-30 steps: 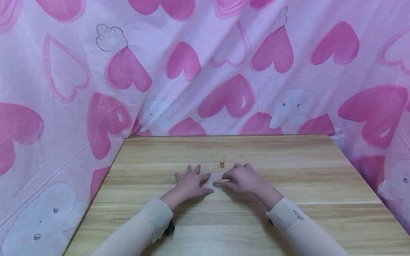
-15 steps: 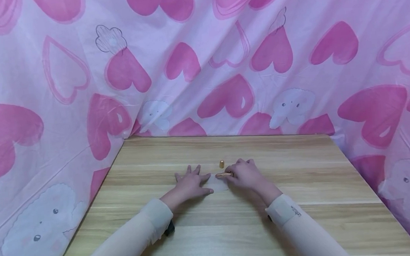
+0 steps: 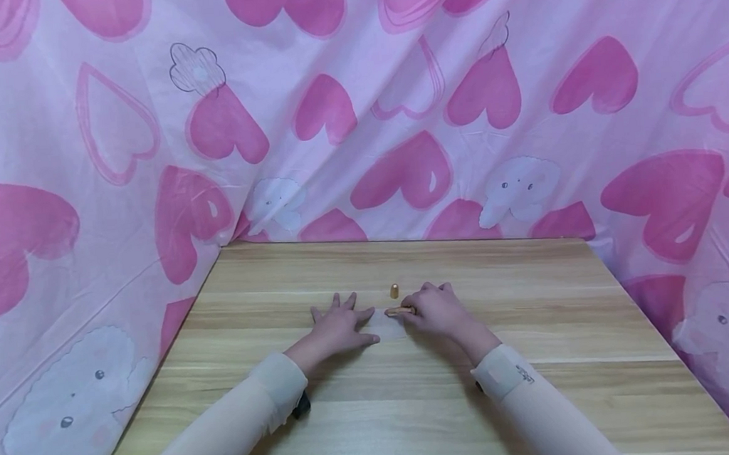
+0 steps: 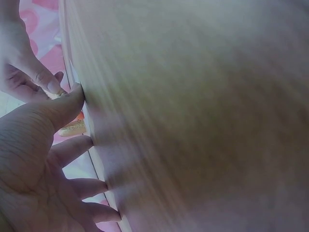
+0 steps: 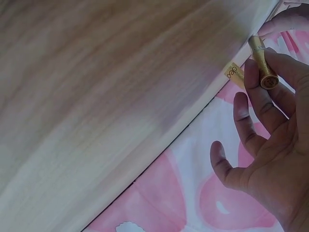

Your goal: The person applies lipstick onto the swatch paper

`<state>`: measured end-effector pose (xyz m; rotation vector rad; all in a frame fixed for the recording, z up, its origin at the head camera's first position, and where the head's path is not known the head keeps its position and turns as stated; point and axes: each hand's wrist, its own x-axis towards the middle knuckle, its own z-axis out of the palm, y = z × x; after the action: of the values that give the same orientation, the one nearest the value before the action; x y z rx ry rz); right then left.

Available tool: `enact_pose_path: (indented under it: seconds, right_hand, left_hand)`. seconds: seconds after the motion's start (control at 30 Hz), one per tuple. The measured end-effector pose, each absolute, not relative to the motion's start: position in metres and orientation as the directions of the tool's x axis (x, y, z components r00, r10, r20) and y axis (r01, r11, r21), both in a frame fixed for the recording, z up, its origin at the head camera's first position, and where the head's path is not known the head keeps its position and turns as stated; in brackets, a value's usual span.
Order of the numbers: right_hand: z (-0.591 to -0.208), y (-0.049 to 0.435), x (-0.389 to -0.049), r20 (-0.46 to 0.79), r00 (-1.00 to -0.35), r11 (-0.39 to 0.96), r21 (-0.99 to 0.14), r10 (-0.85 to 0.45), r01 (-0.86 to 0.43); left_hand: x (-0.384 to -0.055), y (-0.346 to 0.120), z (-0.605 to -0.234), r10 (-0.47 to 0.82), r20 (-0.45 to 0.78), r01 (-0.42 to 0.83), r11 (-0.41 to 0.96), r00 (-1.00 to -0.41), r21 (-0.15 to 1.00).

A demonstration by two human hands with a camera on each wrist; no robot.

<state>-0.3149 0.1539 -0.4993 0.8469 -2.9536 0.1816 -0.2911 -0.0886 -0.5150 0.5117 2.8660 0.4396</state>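
Observation:
My left hand lies with its fingers spread on the table, thumb and index finger at the left part of a small pale sheet that looks like paper. With my right hand I pinch a slim gold lipstick between thumb and fingers, its tip pointing left over the sheet. In the right wrist view, the round base of the lipstick faces the camera, and the other fingers are loosely bent. Just beyond the sheet a gold cap stands upright, and dark letters show on the cap in the right wrist view.
A light wooden table spreads under both forearms. Behind it and at both sides hangs a pink curtain printed with hearts. A small black device sits under the left wrist.
My right hand has moved the lipstick slightly away from me and to the right over the sheet, then nearly stopped. The left hand and the cap stay where they were.

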Motion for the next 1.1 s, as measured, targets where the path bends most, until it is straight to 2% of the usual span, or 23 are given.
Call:
enact_pose_path:
  seconds: [0.67, 1.1]
  right_hand:
    - [-0.493, 0.163, -0.306, 0.018, -0.817, 0.8, -0.188, -0.577, -0.57]
    - [-0.494, 0.167, -0.303, 0.031, -0.789, 0.77, -0.197, -0.614, -0.607]
  left_hand:
    - [-0.291, -0.089, -0.514, 0.36, -0.143, 0.295, 0.891, -0.922, 0.344]
    - [-0.29, -0.087, -0.511, 0.356, -0.154, 0.285, 0.891, -0.922, 0.353]
